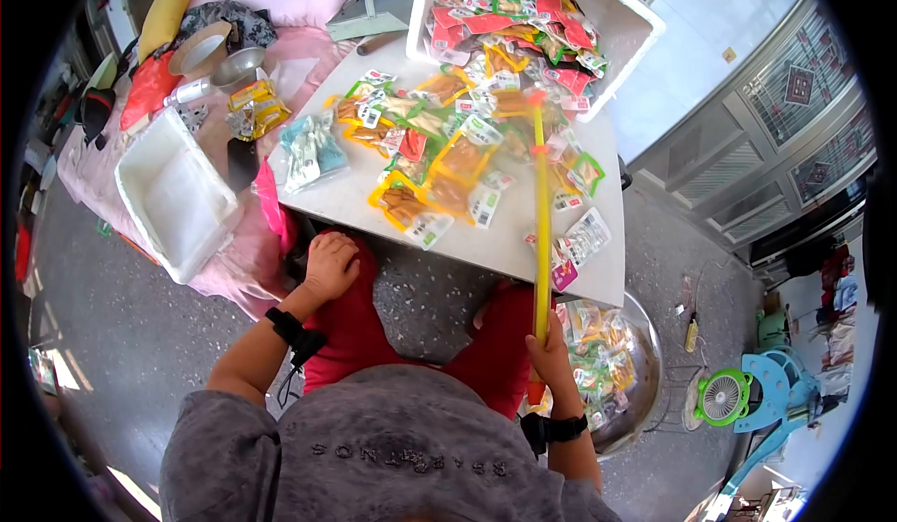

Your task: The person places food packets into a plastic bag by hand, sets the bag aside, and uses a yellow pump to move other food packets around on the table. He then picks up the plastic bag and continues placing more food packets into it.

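Note:
My right hand (551, 354) is wrapped round the lower part of a long yellow stick (542, 232) with red at both ends. The stick points away from me, and its far end overlaps the heap of snack packets. On my left knee lies my left hand (332, 265), fingers stretched over the red trousers, holding nothing. Small sealed snack packets (402, 204) with yellow, green and red edges are spread over the white table (374, 200); those near the middle are blurred. A white and pink packet (579, 242) lies beside the stick near the table's right edge.
At the table's back stands a white foam box (626, 31) full of packets. A metal basin (649, 354) with more packets sits by my right leg. To the left, another foam box (177, 190) rests on a pink-covered bed. A green fan (724, 397) stands at right.

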Available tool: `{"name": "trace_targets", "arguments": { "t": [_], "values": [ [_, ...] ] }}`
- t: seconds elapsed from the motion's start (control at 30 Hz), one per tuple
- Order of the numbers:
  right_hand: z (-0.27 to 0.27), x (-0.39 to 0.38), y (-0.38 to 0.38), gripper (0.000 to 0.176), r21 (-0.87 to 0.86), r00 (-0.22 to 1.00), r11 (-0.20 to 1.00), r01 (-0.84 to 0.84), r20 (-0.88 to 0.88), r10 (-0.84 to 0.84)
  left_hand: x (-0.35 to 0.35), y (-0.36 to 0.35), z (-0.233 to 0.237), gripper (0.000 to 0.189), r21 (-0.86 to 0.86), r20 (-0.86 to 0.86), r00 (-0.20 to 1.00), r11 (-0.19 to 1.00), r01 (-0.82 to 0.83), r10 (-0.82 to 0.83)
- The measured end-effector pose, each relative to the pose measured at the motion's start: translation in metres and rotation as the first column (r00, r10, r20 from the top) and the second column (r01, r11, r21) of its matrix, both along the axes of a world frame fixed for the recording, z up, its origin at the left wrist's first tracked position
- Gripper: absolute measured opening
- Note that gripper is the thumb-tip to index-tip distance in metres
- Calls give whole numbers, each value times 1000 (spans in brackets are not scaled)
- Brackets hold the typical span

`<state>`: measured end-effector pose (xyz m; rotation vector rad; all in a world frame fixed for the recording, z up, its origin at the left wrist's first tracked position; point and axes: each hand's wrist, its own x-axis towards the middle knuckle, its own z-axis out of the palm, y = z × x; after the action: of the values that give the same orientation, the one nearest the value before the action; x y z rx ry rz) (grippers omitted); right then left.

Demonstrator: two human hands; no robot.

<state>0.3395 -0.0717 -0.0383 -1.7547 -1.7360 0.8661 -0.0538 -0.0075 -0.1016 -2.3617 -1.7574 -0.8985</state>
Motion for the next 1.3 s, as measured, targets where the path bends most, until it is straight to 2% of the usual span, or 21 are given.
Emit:
{"name": "trace_targets", "arguments": {
  "t": [0.07,0.3,0.37,0.43,0.53,0.57,0.67,0.77,0.87,0.97,1.1,1.2,1.3],
  "values": [
    [2,1,-18,59,-38,1000,999,8,-10,-8,1,0,1,18,-4,-10,1000,1000,2,-2],
    [-7,9,-72,61,-239,965,971,12,-251,-74,3,0,2,19,3,-30,1000,1000,1,-1],
    [-9,7,-81,61,-235,952,972,23,-291,-93,2,1,-1,19,2,-36,999,1000,3,-3],
    [-20,9,-85,60,-179,946,983,31,-312,-86,1,2,-3,19,-3,-37,999,1000,5,-6],
    [-14,5,-62,58,93,992,996,14,-127,-2,2,1,-2,19,-5,-30,1000,1000,9,-9],
    [-12,10,-52,58,-50,974,996,71,-210,-80,1,2,-1,19,-2,-29,1000,1000,11,-11],
    [0,10,-27,59,-133,931,987,94,-339,-134,1,1,-1,21,-33,-32,999,999,10,-11],
    [-10,13,-24,59,-152,959,984,89,-255,-126,4,-3,2,29,4,-33,999,1000,13,-12],
    [-14,6,-36,59,-105,975,990,97,-192,-116,14,-5,10,39,118,-56,991,985,125,-119],
    [-34,12,-58,59,-82,975,995,53,-213,-69,35,2,22,46,91,-108,974,973,211,-201],
    [-47,17,-80,60,-10,994,1000,18,-108,-19,58,33,21,48,111,-143,956,956,273,-256],
    [-38,11,-76,59,122,950,983,135,-296,-94,66,54,22,42,82,-172,950,957,278,-261],
    [1,14,-55,57,-117,855,937,330,-384,-349,67,67,16,39,56,-199,942,956,287,-271]
  ]
}}
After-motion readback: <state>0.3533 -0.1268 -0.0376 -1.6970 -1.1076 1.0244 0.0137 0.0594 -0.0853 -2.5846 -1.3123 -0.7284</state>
